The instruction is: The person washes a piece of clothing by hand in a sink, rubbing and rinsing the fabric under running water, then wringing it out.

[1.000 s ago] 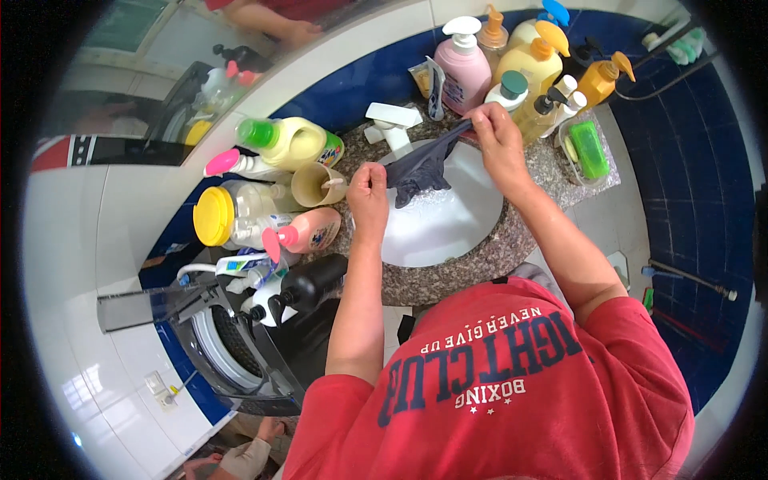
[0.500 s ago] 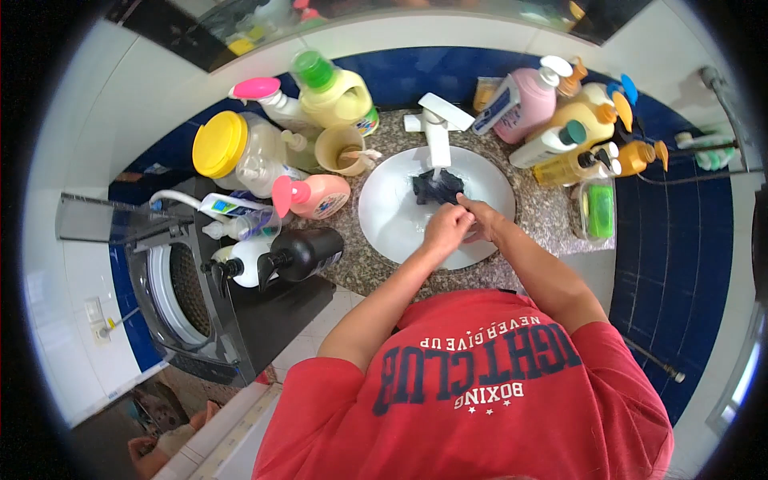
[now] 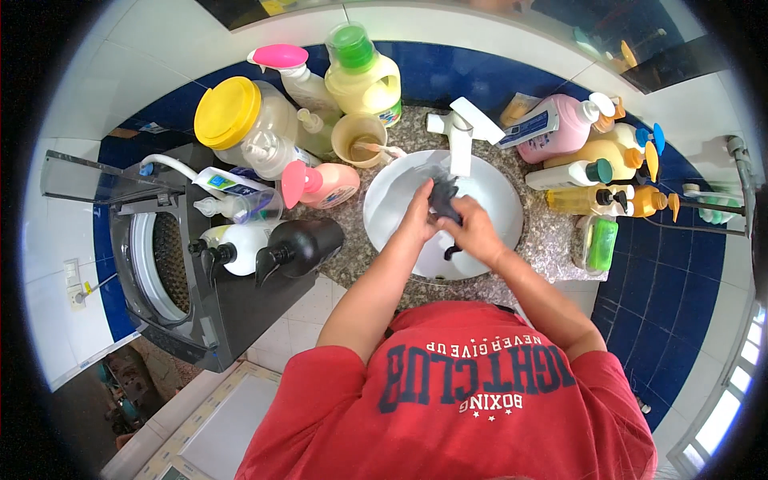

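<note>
Both my hands are over the white oval sink (image 3: 390,192), closed on a wet-looking dark cloth (image 3: 442,197). My left hand (image 3: 419,212) grips its left side, and my right hand (image 3: 475,232) has its fingers wrapped round the lower right part. A small dark end of the cloth pokes out below my fingers, over the basin. Just above the cloth is the white tap (image 3: 461,152). The cloth is bunched and somewhat blurred, so its exact kind does not show.
A speckled stone counter (image 3: 416,128) surrounds the sink. Left of it stand a beige cup (image 3: 358,141), a pink pump bottle (image 3: 324,186), a black pump bottle (image 3: 304,246) and a yellow-lidded jar (image 3: 232,112). Several bottles and a green soap box (image 3: 602,244) line the right. A grey washing machine (image 3: 240,296) stands left.
The dark cloth has come up from the basin under the tap into both my hands. My hands have moved apart slightly around it. The view has shifted a little.
</note>
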A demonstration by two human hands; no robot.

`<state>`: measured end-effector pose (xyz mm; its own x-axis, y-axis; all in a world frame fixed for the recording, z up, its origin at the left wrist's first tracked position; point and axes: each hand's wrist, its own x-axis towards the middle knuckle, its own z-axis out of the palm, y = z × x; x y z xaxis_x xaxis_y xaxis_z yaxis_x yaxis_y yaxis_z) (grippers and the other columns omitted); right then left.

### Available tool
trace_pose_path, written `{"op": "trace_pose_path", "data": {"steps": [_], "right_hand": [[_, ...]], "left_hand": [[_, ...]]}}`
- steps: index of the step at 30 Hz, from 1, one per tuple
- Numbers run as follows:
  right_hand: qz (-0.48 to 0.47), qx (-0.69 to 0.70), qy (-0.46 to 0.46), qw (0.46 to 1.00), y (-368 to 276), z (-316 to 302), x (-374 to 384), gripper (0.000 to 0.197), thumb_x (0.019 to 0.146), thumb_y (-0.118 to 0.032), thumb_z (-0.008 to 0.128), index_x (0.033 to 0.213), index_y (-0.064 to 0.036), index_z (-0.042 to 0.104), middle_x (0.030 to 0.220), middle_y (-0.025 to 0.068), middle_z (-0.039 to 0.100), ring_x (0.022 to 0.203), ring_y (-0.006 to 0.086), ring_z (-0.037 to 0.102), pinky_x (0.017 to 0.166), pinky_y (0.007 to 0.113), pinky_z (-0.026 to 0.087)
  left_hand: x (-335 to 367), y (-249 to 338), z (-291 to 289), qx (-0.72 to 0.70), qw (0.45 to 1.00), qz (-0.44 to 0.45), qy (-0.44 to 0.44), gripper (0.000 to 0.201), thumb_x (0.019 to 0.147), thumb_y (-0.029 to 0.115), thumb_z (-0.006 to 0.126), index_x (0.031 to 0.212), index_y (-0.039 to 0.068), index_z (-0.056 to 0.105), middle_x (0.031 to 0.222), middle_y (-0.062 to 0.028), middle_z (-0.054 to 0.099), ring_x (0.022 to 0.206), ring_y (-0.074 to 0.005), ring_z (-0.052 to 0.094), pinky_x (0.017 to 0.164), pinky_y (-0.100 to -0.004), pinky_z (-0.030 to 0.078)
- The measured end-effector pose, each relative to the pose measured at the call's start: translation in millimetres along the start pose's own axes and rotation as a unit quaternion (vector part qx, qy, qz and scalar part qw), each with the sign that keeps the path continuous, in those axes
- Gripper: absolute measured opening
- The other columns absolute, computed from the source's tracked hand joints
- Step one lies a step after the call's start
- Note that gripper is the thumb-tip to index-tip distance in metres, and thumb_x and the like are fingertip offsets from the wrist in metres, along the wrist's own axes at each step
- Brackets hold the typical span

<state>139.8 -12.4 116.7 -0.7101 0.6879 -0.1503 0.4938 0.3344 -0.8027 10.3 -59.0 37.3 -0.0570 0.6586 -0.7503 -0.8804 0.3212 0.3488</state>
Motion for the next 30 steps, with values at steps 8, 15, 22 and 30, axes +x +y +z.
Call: {"op": "trace_pose_path", "data": {"steps": [8,15,22,30], "right_hand": [[-0.005,-0.112,0.047,0.993,26,47,20,0.031,0.083,-0.032,0.059,0.071,-0.0036,0.062,0.076,0.0230,0.058,0.073,0.0400,0.057,0.070,0.043,0.047],[0.245,0.211,0.072,0.944,159,47,86,0.031,0.086,-0.023,0.050,0.092,0.0043,0.065,0.083,0.0192,0.066,0.079,0.0314,0.063,0.073,0.038,0.047],[0.194,0.304,0.078,0.930,82,38,93,0.025,0.083,-0.017,0.066,0.101,0.0001,0.059,0.094,0.0038,0.060,0.086,0.0129,0.053,0.075,0.026,0.042],[0.132,0.360,0.281,0.880,81,16,64,0.012,0.087,-0.012,0.060,0.090,-0.0007,0.056,0.081,0.0017,0.054,0.072,0.0090,0.045,0.066,0.024,0.039]], "left_hand": [[42,-28,-2,-0.203,0.974,-0.034,-0.093,0.026,0.090,0.034,0.056,0.099,0.011,0.053,0.087,-0.0060,0.057,0.080,-0.0214,0.058,0.071,-0.0347,0.051],[52,-21,15,-0.073,0.994,0.083,0.006,0.028,0.096,0.033,0.043,0.107,0.008,0.052,0.098,-0.0057,0.058,0.087,-0.0203,0.058,0.080,-0.0394,0.049],[15,18,-37,0.144,0.981,0.054,0.115,0.046,0.088,0.023,0.056,0.130,0.022,0.038,0.130,-0.0085,0.037,0.117,-0.0386,0.040,0.087,-0.0578,0.040],[-18,17,-42,-0.090,0.985,0.056,0.134,0.051,0.084,0.005,0.052,0.130,0.005,0.029,0.124,-0.0166,0.038,0.108,-0.0463,0.047,0.085,-0.0566,0.048]]}}
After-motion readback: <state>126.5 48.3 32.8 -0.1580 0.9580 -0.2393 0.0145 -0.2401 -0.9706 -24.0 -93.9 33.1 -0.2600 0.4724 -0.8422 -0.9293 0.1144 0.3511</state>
